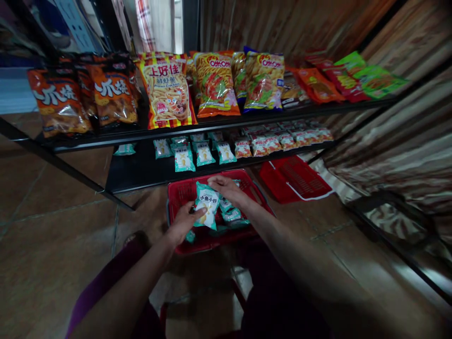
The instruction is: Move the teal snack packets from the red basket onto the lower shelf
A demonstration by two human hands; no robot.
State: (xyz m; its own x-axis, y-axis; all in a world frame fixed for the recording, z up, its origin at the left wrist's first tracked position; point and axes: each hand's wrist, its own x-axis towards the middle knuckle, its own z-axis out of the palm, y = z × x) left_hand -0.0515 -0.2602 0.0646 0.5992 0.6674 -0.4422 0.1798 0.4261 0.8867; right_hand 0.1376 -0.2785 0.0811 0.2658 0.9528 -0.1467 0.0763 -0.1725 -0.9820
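A teal-and-white snack bag [208,200] is held upright over a red plastic basket [173,197]. My left hand [183,219] grips the bag's lower left side, thumb across its front. At the bag's upper right corner, my right hand [228,188] has its fingers closed together on the edge. More teal snack bags [232,215] lie inside the basket, partly hidden by my right hand and wrist. The basket stands on the floor in front of my knees, close against the shelf.
On the lower black shelf [137,172] stand several teal bags [183,157] and rows of small red-and-white bags [261,145]. Larger snack bags, among them a prawn cracker bag [167,92], fill the upper shelf. Another red basket [293,176] lies right, beside a striped curtain [416,122].
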